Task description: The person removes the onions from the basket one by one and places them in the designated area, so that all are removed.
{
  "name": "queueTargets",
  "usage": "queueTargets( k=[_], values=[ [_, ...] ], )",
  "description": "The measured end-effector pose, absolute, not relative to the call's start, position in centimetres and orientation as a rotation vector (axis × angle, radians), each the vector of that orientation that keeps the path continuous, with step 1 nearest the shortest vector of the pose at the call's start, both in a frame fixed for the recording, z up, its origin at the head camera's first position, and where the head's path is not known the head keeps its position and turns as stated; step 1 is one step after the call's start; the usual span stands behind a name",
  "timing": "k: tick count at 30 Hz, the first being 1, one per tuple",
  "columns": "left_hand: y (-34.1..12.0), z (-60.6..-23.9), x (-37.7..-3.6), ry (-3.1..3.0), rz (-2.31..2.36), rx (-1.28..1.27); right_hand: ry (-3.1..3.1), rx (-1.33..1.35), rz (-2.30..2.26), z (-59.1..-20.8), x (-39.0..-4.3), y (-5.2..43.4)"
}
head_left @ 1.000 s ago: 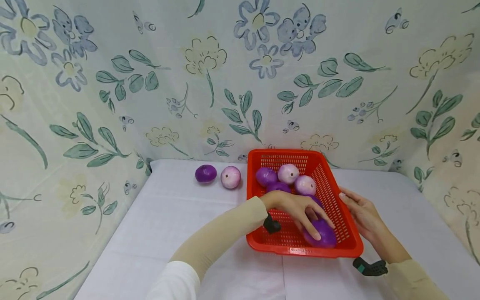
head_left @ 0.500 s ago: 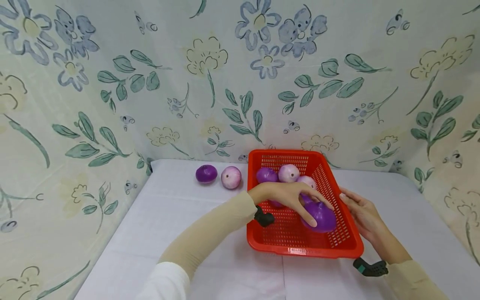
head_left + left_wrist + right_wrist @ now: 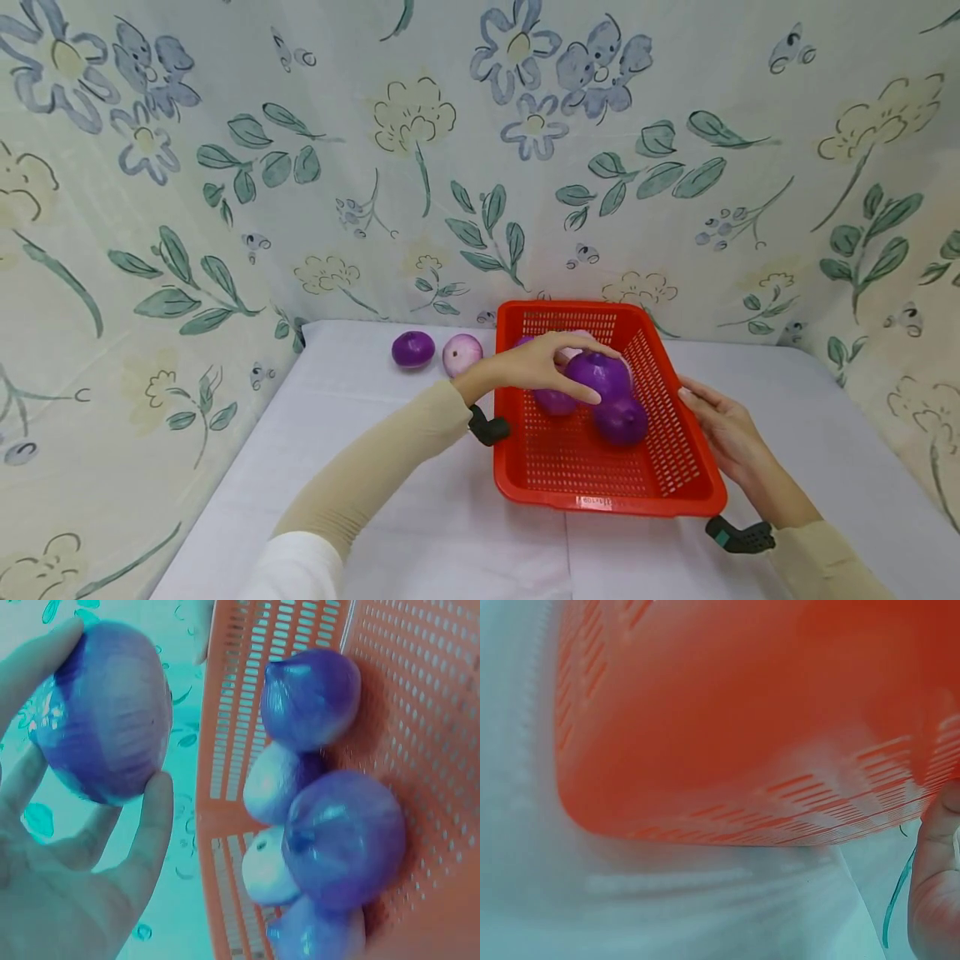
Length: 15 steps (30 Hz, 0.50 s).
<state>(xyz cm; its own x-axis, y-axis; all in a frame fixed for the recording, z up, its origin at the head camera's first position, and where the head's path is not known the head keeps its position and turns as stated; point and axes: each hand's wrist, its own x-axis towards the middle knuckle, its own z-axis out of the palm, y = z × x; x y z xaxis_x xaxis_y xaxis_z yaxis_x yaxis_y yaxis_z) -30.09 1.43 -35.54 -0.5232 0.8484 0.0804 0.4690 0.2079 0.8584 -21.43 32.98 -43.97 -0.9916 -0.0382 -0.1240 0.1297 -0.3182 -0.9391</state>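
Observation:
My left hand [image 3: 534,363] holds a purple onion [image 3: 600,375] between thumb and fingers, above the red basket [image 3: 540,498]. In the left wrist view the held onion [image 3: 109,712] is raised in the spread fingertips, with the basket and its onions to the right. Inside the basket lie several purple and pale onions, among them a purple onion [image 3: 622,421] just below the held one. My right hand [image 3: 726,425] rests against the outer right side of the basket, fingers extended just under the rim. In the right wrist view the thumb [image 3: 937,840] touches the basket wall.
Left of the basket, on the white-covered table [image 3: 360,433], sit a dark purple onion [image 3: 413,349] and a pale pinkish onion [image 3: 462,354]. A floral cloth [image 3: 360,275] hangs behind the table and along both sides.
My left hand has lifted the purple onion from the basket's front right and carried it back and left, over the other onions. My right hand and the basket have not moved.

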Motion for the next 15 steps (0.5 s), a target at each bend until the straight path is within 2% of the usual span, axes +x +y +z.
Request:
queueTargets(
  k=[15],
  values=[
    [-5.3, -34.8, -31.6, 2.356, 1.433, 1.029, 1.775, 0.173, -2.457, -43.7, -21.5, 32.7]
  ],
)
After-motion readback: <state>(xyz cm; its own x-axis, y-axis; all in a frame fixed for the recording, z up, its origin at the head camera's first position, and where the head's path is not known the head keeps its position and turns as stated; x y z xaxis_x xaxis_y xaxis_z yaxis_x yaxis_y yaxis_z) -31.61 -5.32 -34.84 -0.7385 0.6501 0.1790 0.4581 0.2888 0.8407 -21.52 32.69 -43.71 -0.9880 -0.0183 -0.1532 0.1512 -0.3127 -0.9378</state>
